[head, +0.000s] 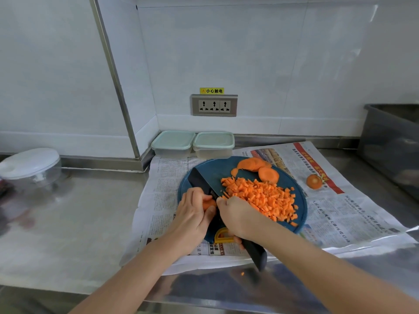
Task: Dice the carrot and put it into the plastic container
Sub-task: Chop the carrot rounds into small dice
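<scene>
Hands (pixel 192 214) on carrot stub (pixel 209 203) and knife (pixel 201 182)

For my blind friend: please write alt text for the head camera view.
A right hand grips a black knife over a blue cutting board, the left hand holding a carrot piece beside diced carrot. Two lidded plastic containers stand behind.

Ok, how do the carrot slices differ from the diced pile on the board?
The carrot slices are broad flat rounds; the diced pile is small cubes. The slices are few, at the cutting board's far edge; the pile is heaped mid-board beside the knife. Both are orange, on the blue board.
</scene>
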A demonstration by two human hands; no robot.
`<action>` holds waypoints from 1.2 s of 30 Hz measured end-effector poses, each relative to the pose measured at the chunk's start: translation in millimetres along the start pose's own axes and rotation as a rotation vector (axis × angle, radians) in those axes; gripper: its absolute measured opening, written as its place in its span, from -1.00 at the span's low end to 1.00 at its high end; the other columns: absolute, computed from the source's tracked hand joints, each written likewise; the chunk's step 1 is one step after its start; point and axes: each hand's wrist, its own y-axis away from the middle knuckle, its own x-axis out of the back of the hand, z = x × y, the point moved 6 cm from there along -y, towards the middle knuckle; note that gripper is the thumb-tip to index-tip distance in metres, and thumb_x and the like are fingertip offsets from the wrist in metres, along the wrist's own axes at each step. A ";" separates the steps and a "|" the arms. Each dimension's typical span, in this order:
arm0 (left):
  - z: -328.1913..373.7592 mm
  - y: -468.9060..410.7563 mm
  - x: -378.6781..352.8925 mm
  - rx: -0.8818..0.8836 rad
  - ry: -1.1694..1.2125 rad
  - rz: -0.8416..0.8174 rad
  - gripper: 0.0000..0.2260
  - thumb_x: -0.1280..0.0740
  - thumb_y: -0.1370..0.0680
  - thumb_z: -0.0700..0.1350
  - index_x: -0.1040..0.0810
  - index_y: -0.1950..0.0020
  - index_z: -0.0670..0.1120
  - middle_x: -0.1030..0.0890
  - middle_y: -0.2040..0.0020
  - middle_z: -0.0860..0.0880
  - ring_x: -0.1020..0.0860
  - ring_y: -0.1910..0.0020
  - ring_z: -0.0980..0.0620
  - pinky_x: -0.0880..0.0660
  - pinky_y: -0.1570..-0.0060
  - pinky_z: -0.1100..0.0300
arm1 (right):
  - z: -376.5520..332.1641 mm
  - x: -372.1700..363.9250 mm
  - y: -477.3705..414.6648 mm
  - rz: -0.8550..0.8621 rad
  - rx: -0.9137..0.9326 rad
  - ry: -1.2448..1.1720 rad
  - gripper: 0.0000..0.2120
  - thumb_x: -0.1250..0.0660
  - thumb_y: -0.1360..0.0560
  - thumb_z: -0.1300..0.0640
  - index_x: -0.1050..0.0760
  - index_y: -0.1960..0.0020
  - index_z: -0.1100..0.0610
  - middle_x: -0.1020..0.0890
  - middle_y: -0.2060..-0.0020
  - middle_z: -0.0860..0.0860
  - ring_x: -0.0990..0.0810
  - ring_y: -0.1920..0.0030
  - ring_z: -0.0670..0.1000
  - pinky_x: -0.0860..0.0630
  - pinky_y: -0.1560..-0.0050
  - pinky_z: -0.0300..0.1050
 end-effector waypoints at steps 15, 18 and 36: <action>0.9 1.4 5.6 0.046 0.051 0.010 -0.95 -0.08 -0.64 -0.08 -0.24 -0.09 -0.01 -0.22 -0.06 0.11 -0.33 -0.07 0.20 -0.30 -0.03 0.46 | 33.9 15.3 5.1 -0.200 -0.209 -0.676 -0.54 -0.01 -0.62 -0.18 -0.32 0.25 0.14 -0.36 0.56 0.01 -0.30 0.59 -0.01 -0.33 0.54 -0.22; 0.8 1.4 5.1 0.041 0.020 0.005 -0.94 -0.07 -0.64 -0.08 -0.22 -0.11 -0.01 -0.22 -0.10 0.08 -0.30 -0.11 0.18 -0.28 -0.05 0.48 | 34.9 19.9 9.4 -0.236 -0.215 -0.652 -0.54 -0.03 -0.61 -0.20 -0.32 0.24 0.14 -0.37 0.56 0.02 -0.30 0.58 0.00 -0.35 0.53 -0.20; 2.3 0.4 4.0 0.053 -0.016 -0.021 -0.92 -0.06 -0.65 -0.08 -0.16 -0.11 0.04 -0.16 -0.11 0.10 -0.23 -0.13 0.20 -0.22 -0.04 0.55 | 39.1 14.3 7.9 -0.374 -0.285 -0.705 -0.55 -0.04 -0.60 -0.20 -0.33 0.28 0.10 -0.31 0.55 -0.02 -0.27 0.60 -0.04 -0.30 0.56 -0.26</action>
